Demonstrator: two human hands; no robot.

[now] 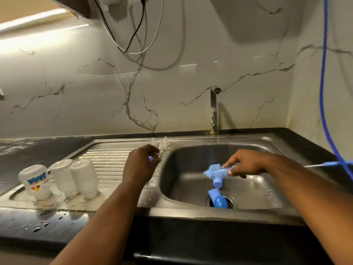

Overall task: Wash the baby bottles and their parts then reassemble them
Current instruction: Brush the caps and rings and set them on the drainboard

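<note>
Our left hand (142, 165) pinches a small blue piece (151, 158) just left of the sink (257, 190) — our right hand (246, 165) grips the brush (215, 171) over its basin, under running water (217, 142).

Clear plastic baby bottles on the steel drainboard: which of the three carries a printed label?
The leftmost clear plastic bottle: it bears a blue print, while the middle bottle and right bottle are plain.

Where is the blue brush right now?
In the head view, the brush is on the right, held by the right hand over the sink, just under the tap's thin stream of water and above the blue caps.
</note>
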